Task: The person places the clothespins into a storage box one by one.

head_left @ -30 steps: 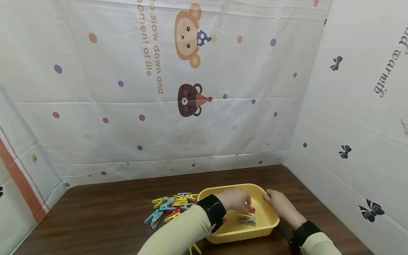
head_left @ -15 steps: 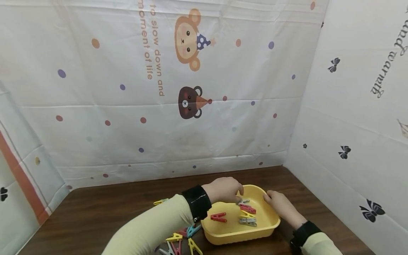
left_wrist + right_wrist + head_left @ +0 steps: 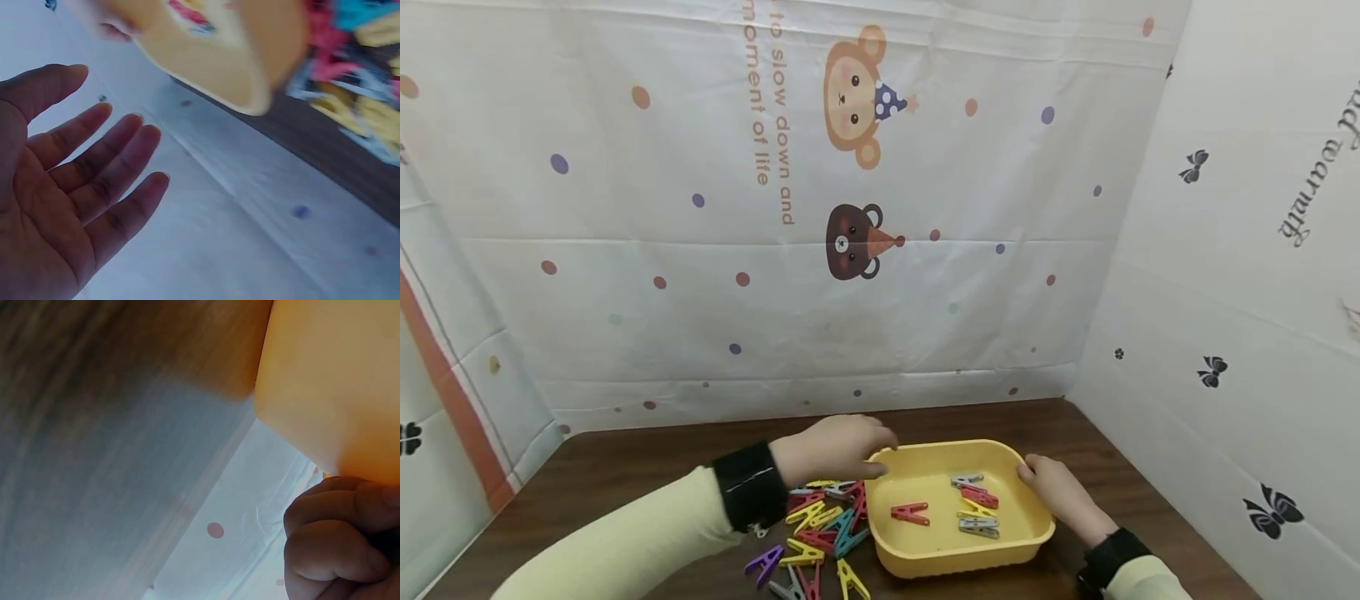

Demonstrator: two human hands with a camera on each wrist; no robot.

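A yellow plastic basin (image 3: 955, 565) stands on the table, and several clothespins lie in it. One red clothespin (image 3: 910, 513) is on its left side; a grey clothespin (image 3: 979, 527) and others lie in a column to the right. My right hand (image 3: 1063, 492) holds the basin's right rim, thumb on top; in the right wrist view its fingers (image 3: 331, 550) curl against the outer wall. My left hand (image 3: 835, 450) is over the basin's left back corner. In the left wrist view its palm (image 3: 69, 194) shows nothing held, fingers spread and slightly bent.
Left of the basin is a loose pile of coloured clothespins, with a yellow clothespin (image 3: 802, 552) in front and a purple clothespin (image 3: 764, 565) at its edge. Printed white sheets (image 3: 775, 317) rise behind and to the right of the brown table (image 3: 625, 467).
My left hand has moved out of the basin leftward to its back left corner. The red clothespin on the basin's left side and the pile show more fully. My right hand stays on the rim.
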